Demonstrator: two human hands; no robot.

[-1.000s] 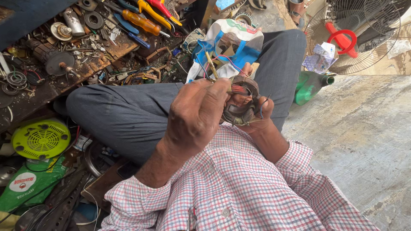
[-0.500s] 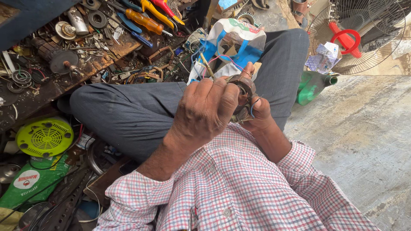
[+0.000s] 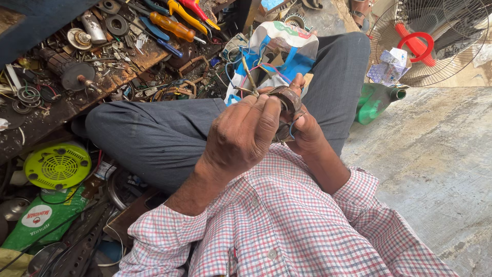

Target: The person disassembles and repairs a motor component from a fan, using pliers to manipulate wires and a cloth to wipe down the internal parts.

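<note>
Copper-brown and round, the motor coil (image 3: 288, 110) sits above my lap, in front of my checked shirt (image 3: 287, 225). My right hand (image 3: 306, 132) cups it from beneath, fingers clamped on its rim. My left hand (image 3: 241, 134) lies over its near side, fingertips pinched together on the windings, where thin coloured wires (image 3: 246, 72) trail away. Beyond my knees lies a white and blue bag (image 3: 279, 48). Screwdrivers (image 3: 171, 25) clutter the wooden bench (image 3: 110, 77) on my left; a fan guard (image 3: 435, 38) rests far right.
</note>
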